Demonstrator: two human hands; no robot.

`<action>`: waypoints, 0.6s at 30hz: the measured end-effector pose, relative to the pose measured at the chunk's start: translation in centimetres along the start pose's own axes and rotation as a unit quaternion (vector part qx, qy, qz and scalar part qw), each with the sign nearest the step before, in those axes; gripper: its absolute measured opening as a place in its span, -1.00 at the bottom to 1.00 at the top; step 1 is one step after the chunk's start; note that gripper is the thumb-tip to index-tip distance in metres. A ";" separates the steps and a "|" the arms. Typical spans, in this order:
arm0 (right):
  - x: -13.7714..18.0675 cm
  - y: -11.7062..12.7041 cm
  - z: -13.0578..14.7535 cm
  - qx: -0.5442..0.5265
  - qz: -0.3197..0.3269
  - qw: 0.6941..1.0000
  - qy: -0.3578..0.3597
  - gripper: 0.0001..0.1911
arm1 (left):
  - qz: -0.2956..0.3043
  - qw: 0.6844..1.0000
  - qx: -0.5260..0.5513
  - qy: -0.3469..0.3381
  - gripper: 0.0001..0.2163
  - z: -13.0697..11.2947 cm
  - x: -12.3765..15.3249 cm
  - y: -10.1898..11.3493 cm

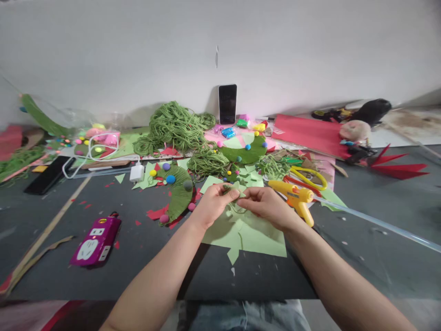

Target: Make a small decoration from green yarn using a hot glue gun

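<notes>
Both hands meet over a sheet of light green paper [262,239] on the dark table. Between my left hand [215,204] and my right hand [267,207] is a small light green paper piece [238,187], star-like in outline, pinched by the fingertips of each. A strand of green yarn [237,209] hangs just beneath the fingers. To the left lies a yarn-wrapped crescent [179,195] with coloured pompoms. Another pompom-trimmed green crescent [246,151] is behind the hands. A yellow glue gun [298,197] with a long clear glue stick rests by my right forearm.
Behind are a heap of green yarn [175,126], a phone [228,105] leaning on the wall and red card [310,135]. Yellow-handled scissors [312,177] lie right. A white charger [137,173], a black phone [48,175] and a purple case [96,241] are left.
</notes>
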State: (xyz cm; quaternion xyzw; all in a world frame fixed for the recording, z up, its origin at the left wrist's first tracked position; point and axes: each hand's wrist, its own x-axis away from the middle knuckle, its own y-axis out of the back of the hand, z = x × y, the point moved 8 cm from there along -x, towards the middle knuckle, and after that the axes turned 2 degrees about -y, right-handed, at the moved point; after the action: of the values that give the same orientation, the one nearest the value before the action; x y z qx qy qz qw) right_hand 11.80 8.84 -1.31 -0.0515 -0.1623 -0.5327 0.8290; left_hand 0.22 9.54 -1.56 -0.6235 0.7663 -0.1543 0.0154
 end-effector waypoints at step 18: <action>-0.5 0.9 -0.1 0.114 -0.029 0.992 0.038 -0.77 | -0.006 0.996 -0.044 0.076 -0.71 1.2 -0.1 0.9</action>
State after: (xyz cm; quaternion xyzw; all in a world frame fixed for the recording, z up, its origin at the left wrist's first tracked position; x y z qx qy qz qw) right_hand 12.43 9.62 -1.53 0.0679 -0.1919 -0.5360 0.8193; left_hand -0.39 9.55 -2.94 -0.6147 0.7675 -0.1678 -0.0710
